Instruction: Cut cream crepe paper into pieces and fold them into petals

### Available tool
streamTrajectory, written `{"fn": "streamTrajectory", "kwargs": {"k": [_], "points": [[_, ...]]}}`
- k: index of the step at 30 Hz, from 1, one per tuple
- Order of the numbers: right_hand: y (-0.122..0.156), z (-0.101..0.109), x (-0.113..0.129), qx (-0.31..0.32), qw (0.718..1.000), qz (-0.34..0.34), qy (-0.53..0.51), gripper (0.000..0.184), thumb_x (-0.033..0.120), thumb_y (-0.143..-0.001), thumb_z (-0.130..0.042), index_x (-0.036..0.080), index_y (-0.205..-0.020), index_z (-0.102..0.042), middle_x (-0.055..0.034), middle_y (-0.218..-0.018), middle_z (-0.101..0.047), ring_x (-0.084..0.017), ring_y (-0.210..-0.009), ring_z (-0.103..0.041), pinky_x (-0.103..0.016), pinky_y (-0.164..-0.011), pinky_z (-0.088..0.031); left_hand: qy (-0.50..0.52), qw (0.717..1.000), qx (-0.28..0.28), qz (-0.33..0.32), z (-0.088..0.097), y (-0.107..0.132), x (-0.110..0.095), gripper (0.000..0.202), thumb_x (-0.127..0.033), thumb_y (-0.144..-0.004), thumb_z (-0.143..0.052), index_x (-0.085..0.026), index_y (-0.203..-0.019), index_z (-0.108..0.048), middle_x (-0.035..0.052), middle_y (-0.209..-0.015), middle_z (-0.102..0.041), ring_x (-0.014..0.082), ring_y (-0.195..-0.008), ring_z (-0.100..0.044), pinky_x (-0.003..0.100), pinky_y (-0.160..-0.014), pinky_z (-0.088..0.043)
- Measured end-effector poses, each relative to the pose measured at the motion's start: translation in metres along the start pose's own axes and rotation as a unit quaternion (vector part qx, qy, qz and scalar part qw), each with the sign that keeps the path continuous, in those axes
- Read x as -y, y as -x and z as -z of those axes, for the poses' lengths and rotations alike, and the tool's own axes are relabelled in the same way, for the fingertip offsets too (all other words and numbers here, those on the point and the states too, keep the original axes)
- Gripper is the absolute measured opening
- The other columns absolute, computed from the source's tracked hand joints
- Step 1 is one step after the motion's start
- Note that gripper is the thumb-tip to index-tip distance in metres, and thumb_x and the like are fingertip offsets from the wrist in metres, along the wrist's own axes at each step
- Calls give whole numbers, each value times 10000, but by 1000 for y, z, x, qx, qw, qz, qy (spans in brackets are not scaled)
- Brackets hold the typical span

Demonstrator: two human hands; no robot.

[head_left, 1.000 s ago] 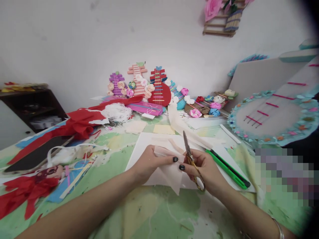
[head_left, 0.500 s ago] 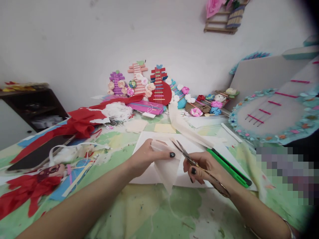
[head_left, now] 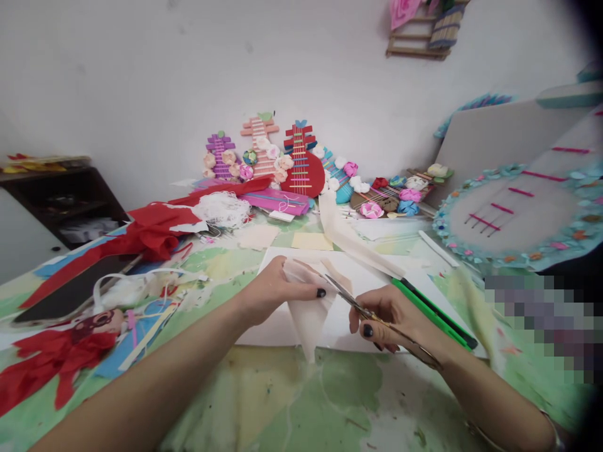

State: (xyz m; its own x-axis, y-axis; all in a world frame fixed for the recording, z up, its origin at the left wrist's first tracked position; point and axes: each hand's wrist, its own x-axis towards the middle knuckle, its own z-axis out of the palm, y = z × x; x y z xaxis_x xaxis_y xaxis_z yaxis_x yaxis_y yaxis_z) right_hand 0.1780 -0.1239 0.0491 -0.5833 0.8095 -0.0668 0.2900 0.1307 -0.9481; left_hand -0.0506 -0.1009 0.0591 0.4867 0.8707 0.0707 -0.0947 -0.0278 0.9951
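Observation:
My left hand (head_left: 271, 290) pinches a piece of thin cream crepe paper (head_left: 308, 329), its pointed lower end hanging over the edge of a white sheet (head_left: 264, 336). In my right hand (head_left: 389, 317) is a pair of scissors (head_left: 346, 294), the thumb and fingers around the handles. The blades are nearly together, their tips beside the paper near my left thumb. Just behind the tips shows a small cream scrap (head_left: 340, 275); whether it is attached to the held paper I cannot tell. A green utility knife (head_left: 436, 314) lies to the right of my right hand.
A long cream paper strip (head_left: 351, 242) runs back across the table. Decorated paper lutes (head_left: 301, 169) lean on the wall. Red cloth-like paper (head_left: 157, 229), white thread (head_left: 223, 210) and a dark phone (head_left: 70, 292) lie left. A large flowered lute (head_left: 511, 216) stands right.
The scissor blades have come closer together. My left hand and the held paper have moved slightly left, and the cream scrap behind the blades shows more clearly.

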Motion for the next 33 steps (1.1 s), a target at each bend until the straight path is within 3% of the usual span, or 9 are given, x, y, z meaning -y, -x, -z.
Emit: {"fn": "streamTrajectory", "kwargs": {"k": [10, 26, 33], "points": [[1, -2, -1, 4, 1000, -5, -5, 498, 610, -659, -652, 116, -719, -617, 40, -457, -408, -65, -391, -375, -178, -368, -311, -54, 998, 7, -8, 3, 0, -1, 168, -208, -650, -724, -96, -774, -745, 99, -776, -721, 196, -728, -634, 258, -661, -491], [-2, -3, -6, -14, 1000, 14, 15, 393, 507, -686, -696, 123, -670, -612, 63, -445, -336, -48, -392, -312, -172, -355, -196, -38, 999, 22, -3, 0, 0, -2, 170, -231, -657, -715, -88, -746, -737, 123, -788, -713, 232, -773, -631, 307, -716, -475], [-3, -4, -6, -17, 1000, 8, 15, 371, 482, -665, -725, 128, -661, -616, 64, -445, -337, -46, -391, -305, -174, -354, -197, -33, 999, 20, 2, 0, 0, -2, 158, -228, -648, -722, -102, -741, -739, 110, -778, -715, 226, -764, -634, 305, -711, -478]]}}
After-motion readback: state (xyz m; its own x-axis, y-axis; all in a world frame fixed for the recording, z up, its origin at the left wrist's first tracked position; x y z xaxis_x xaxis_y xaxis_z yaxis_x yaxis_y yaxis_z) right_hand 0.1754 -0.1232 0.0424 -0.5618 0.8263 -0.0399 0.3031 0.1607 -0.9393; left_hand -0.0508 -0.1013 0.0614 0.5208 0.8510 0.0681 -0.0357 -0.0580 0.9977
